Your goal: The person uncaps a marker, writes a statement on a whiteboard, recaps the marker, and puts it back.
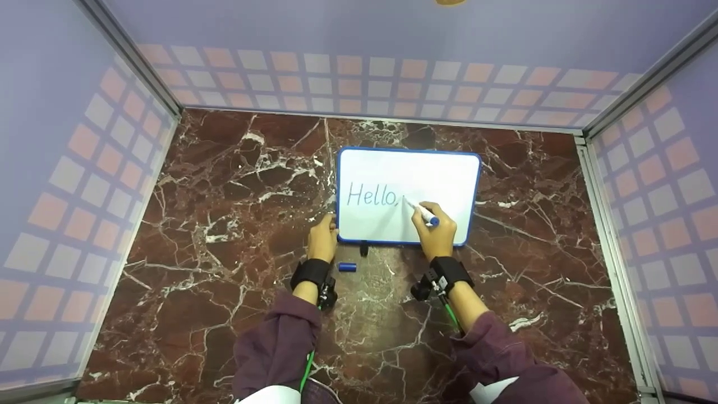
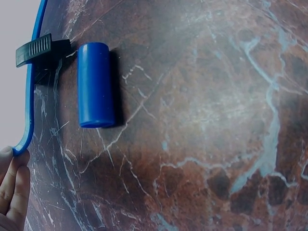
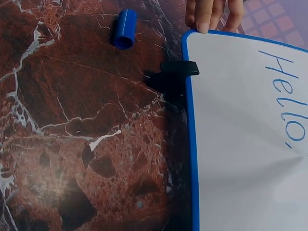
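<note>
A small whiteboard (image 1: pixel 370 224) with a blue frame carries the handwritten word "Hello," in blue. My right hand (image 1: pixel 438 231) grips a white marker (image 1: pixel 423 214) with a blue end, its tip at the board just right of the comma. At the board's near left corner, my left hand (image 1: pixel 323 238) pinches the blue frame, the thumb (image 2: pixel 6 153) on top and the fingers curled at the edge. Neither the right hand nor the marker shows in the right wrist view.
A blue marker cap (image 2: pixel 95 85) lies on the dark red marbled table (image 1: pixel 235 314) near the left wrist. A black clip (image 3: pixel 180 68) sits on the board's near edge. Tile-patterned panels (image 1: pixel 348 84) enclose the table at the back and both sides.
</note>
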`<action>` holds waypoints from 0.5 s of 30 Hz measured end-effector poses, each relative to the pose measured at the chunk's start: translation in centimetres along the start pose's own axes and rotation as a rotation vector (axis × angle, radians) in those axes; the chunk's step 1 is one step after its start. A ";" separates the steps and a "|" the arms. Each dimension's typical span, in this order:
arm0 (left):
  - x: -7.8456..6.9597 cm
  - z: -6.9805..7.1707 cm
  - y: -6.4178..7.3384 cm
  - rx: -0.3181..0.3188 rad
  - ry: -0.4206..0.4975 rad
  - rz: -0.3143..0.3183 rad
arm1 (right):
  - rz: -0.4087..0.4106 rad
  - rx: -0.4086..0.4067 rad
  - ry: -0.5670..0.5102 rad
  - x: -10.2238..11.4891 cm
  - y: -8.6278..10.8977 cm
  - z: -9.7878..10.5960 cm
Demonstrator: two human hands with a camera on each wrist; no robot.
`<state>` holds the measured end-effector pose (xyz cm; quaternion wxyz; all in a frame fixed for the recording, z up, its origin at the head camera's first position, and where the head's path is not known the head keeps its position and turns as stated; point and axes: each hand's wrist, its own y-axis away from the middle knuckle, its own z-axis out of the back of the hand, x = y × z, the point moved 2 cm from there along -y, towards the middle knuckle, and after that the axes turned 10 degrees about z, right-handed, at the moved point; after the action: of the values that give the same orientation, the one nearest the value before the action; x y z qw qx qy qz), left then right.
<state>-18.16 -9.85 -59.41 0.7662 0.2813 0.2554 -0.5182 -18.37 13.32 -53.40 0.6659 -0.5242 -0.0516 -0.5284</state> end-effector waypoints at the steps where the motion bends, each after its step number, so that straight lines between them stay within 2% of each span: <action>1: 0.0 0.0 0.0 -0.001 0.003 0.000 | 0.001 0.002 -0.002 0.0 0.0 0.0; 15: 0.1 0.0 -0.1 -0.019 0.013 -0.023 | 0.006 0.023 0.011 -0.1 0.2 -0.3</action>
<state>-18.18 -9.94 -59.53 0.7610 0.2743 0.2687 -0.5229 -18.42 13.11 -53.73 0.6738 -0.5135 -0.0524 -0.5287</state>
